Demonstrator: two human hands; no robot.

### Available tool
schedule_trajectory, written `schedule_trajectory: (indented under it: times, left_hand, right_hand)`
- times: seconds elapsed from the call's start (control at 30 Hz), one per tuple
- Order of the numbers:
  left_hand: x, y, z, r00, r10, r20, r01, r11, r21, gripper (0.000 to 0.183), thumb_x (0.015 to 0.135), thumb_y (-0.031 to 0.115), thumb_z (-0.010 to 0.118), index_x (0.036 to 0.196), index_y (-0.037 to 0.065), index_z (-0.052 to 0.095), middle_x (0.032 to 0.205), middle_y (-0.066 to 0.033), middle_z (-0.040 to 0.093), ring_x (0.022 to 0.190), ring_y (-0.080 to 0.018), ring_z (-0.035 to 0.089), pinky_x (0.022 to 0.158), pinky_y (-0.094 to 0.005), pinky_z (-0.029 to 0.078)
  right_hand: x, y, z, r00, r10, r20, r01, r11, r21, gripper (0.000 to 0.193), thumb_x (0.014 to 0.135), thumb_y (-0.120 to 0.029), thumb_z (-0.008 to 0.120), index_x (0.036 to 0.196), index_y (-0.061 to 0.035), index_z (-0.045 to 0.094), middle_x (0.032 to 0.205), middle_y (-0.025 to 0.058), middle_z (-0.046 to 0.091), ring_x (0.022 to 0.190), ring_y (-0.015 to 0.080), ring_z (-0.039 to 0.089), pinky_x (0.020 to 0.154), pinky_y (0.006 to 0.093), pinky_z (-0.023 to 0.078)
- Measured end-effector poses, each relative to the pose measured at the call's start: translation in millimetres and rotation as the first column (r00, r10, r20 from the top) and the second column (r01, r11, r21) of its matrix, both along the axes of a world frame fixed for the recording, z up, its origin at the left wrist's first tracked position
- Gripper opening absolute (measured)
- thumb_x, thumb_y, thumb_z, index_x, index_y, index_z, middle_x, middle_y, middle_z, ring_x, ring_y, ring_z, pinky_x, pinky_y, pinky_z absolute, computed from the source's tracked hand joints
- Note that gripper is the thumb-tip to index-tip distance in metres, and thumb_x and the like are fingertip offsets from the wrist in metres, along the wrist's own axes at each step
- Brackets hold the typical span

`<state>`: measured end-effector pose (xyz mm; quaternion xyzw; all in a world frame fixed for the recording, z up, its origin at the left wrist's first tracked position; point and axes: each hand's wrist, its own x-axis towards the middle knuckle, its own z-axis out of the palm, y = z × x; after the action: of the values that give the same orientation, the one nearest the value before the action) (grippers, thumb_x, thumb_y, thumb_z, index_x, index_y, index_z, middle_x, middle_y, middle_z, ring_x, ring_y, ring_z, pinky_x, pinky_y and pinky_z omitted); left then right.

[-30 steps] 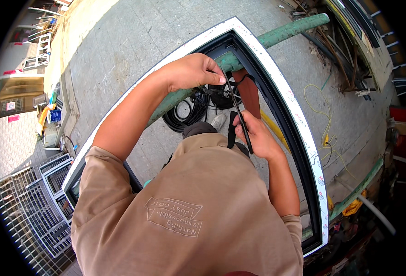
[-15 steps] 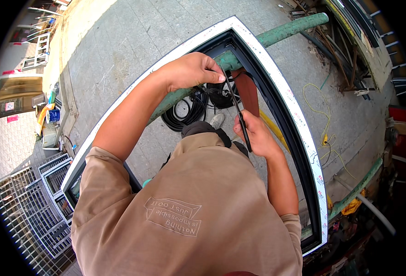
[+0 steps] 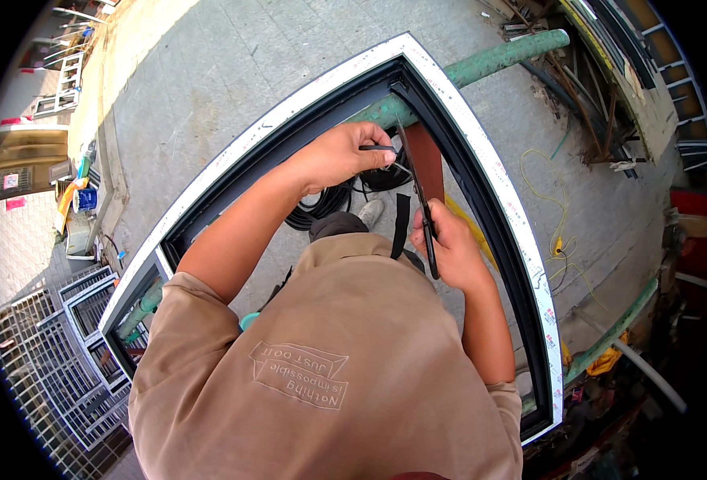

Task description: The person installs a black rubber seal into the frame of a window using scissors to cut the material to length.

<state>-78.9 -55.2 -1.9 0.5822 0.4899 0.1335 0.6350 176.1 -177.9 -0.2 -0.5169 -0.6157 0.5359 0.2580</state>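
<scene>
From my remote view, the right hand (image 3: 456, 246) grasps scissors (image 3: 418, 182), blades beside the black strip (image 3: 375, 148) the left hand (image 3: 339, 158) pinches, within the outline of a window frame (image 3: 497, 172) whose white film carries tiny red print; pale lettering marks the tan shirt (image 3: 313, 304).

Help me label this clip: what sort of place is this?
Probably an outdoor workshop yard: a big white-edged frame, metal grilles at left and scrap lengths at upper right.
</scene>
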Motion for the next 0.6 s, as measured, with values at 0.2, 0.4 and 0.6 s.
schedule_trajectory:
  times: [0.2, 0.4, 0.6]
  left_hand:
    - [33, 1, -26, 0.914, 0.393, 0.105, -0.399, 0.916, 0.044, 0.04, 0.104, 0.021, 0.079, 0.133, -0.003, 0.068, 0.114, -0.0048, 0.072, 0.102, -0.0077, 0.062, 0.082, -0.0269, 0.049]
    - [58, 17, -45, 0.805, 0.59, 0.064, -0.593, 0.802, 0.069, 0.041, 0.116, 0.041, 0.057, 0.113, 0.003, 0.072, 0.087, 0.0003, 0.06, 0.068, -0.0087, 0.044, 0.061, -0.03, 0.038]
    - [66, 22, -44, 0.765, 0.643, 0.043, -0.641, 0.755, 0.139, 0.04, 0.115, 0.04, 0.059, 0.115, 0.002, 0.072, 0.078, -0.0031, 0.071, 0.064, -0.0088, 0.045, 0.06, -0.0296, 0.039]
  right_hand:
    - [26, 16, 58, 0.986, -0.147, -0.08, 0.152, 0.986, 0.063, 0.019, 0.095, -0.008, 0.075, 0.104, -0.0028, 0.058, 0.083, 0.0047, 0.063, 0.069, 0.0102, 0.056, 0.065, 0.0297, 0.048]
    - [52, 63, 70, 0.872, -0.32, -0.37, 0.403, 0.899, 0.173, 0.04, 0.118, -0.043, 0.056, 0.11, -0.0036, 0.059, 0.074, -0.004, 0.05, 0.06, 0.0057, 0.045, 0.056, 0.0242, 0.036]
    - [62, 109, 48, 0.762, -0.527, -0.376, 0.588, 0.807, 0.06, 0.052, 0.116, -0.053, 0.056, 0.108, -0.0013, 0.059, 0.071, 0.0002, 0.048, 0.059, 0.0089, 0.046, 0.053, 0.0263, 0.036]
